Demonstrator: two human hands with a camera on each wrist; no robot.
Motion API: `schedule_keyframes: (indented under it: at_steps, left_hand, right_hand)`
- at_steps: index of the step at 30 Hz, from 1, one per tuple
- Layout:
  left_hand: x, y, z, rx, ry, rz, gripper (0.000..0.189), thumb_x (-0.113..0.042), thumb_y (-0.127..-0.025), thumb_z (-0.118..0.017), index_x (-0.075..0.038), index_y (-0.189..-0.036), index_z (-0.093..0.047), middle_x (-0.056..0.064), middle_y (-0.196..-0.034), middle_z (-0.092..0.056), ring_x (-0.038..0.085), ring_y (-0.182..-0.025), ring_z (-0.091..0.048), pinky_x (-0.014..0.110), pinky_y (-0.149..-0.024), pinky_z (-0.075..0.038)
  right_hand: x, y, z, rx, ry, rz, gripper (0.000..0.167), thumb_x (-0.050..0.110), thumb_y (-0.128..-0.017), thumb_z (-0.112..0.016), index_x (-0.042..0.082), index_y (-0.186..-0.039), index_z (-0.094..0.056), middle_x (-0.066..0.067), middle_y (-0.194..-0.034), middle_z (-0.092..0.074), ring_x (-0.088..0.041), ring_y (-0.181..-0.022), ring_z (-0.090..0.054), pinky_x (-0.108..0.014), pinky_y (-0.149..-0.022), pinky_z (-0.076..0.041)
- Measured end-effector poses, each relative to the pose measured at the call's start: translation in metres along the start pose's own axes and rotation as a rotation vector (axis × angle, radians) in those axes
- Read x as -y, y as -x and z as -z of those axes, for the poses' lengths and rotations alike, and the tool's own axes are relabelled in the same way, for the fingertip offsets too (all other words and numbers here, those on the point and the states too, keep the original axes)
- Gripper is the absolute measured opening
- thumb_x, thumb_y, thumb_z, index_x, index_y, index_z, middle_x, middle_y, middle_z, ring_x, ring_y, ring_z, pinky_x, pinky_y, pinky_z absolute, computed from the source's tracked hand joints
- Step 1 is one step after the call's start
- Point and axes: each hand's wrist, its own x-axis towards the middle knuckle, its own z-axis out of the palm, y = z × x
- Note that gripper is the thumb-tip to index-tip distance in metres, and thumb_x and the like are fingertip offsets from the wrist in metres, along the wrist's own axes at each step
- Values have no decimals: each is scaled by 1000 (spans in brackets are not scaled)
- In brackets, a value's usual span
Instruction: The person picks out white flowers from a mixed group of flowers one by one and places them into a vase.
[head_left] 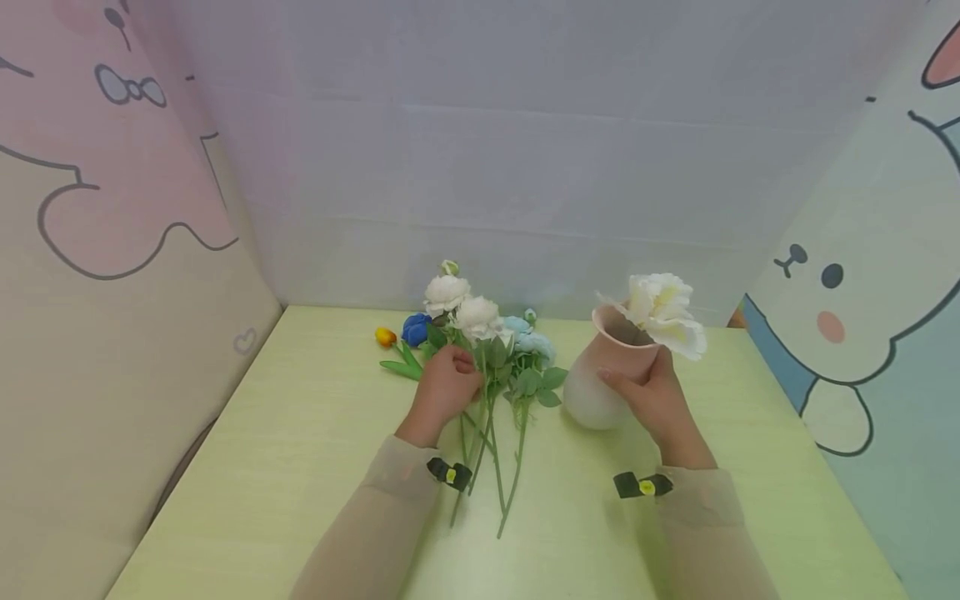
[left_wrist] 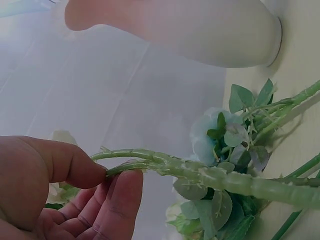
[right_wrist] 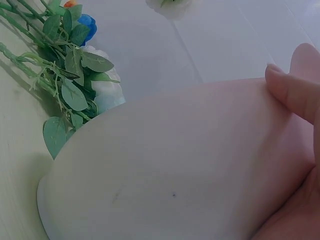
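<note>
- Left wall (head_left: 112, 208): pink cartoon figure, bow tie, heart outline.
- Worktop (head_left: 262, 467): pale yellow-green, runs back to a plain greyish back wall (head_left: 540, 192) with creases.
- Orange flower (head_left: 386, 337), then blue flower (head_left: 416, 330), lying at worktop's rear.
- Left hand (head_left: 448, 385): thumb and fingers pinch a green stem (left_wrist: 230, 182); hand covers part of the leaves.
- Black left strap (head_left: 435, 467), yellow patch; markings too small to read.
- White flowers (head_left: 480, 318) in front of back wall, stems toward person.
- Light blue flowers (head_left: 534, 346) just beside, partly behind white ones.
- Vase (head_left: 600, 392), pink fading to white, right of bunch, mouth up; blocks some leaves in right wrist view.
- Right hand (head_left: 660, 404): fingers wrapped at vase's neck, thumb against front.
- Large cream-white bloom (head_left: 663, 308) over vase rim.
- Right wall (head_left: 870, 317): white cartoon animal, pink cheek.
</note>
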Motion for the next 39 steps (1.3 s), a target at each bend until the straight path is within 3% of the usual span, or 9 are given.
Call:
schedule_keyframes:
  at_steps: [12,22,25,35,39]
  left_hand:
    - [-6,1,1,-55,64,-57,36,-6,-91,-67,0,-125,-57,12,-106,-64,23,-80,-67,36,-70,-60]
    - [-9,2,0,-90,185,-79,38,-5,-91,-66,-3,-127,-53,13,-107,-63,25,-82,-68,42,-72,-60]
    - [-12,2,2,-91,215,-116,38,-4,-92,-64,0,-128,-51,14,-105,-61,26,-79,-67,47,-72,-59]
    - [-32,1,12,-91,333,-253,28,2,-94,-57,5,-119,-45,15,-92,-56,34,-76,-67,38,-69,-62]
    - [-43,1,17,-90,368,-315,31,4,-94,-55,0,-122,-43,15,-90,-55,36,-76,-69,41,-71,-62]
  right_hand:
    - [0,0,0,0,-16,-9,89,23,-93,-80,5,-155,-19,-15,-152,-38,-25,-135,-43,-45,-113,-35]
    - [1,0,0,-5,-1,-4,87,24,-92,-80,4,-154,-21,-14,-151,-39,-23,-133,-44,-40,-111,-36]
    - [1,0,0,-5,-5,-4,88,24,-92,-80,4,-154,-20,-14,-151,-39,-23,-134,-44,-41,-111,-36]
    - [1,-1,-1,-2,-18,-9,88,23,-92,-80,5,-154,-20,-13,-151,-40,-22,-133,-44,-38,-110,-37]
    - [1,-1,-1,0,-25,-12,87,23,-93,-80,6,-154,-20,-12,-150,-39,-21,-132,-44,-36,-109,-38]
